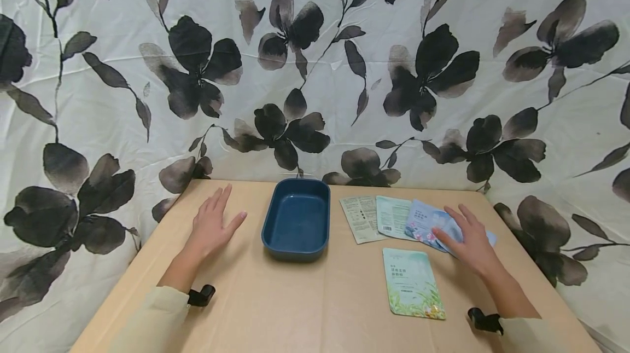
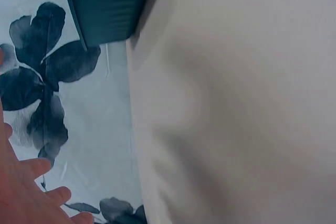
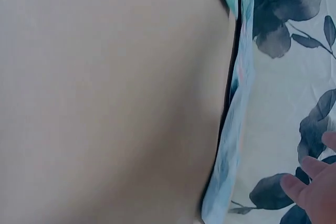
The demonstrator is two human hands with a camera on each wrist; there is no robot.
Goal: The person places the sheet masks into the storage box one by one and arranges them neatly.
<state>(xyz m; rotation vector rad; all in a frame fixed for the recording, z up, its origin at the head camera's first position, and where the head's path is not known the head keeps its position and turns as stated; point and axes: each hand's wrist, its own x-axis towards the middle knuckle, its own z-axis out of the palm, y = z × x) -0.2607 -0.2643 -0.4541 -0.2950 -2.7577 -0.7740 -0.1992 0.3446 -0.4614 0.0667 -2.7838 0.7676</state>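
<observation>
A pale wood-toned tabletop fills the lower frame before a white cloth backdrop printed with black and grey flowers, which spans the upper frame. At right of centre, a flat, light-blue packet with a floral print lies with its long axis running left to right, dipping toward the lower right; a flat, pale-green packet with a grassy print lies below it, long axis nearly upright, top leaning slightly left. A person's right hand, thumb and fingers apart, covers part of the light-blue packet in the head view; whether they touch cannot be told. The left hand, fingers extended and thumb apart, is left of a deep-blue, rounded rectangular dish at centre, near but not touching it.
</observation>
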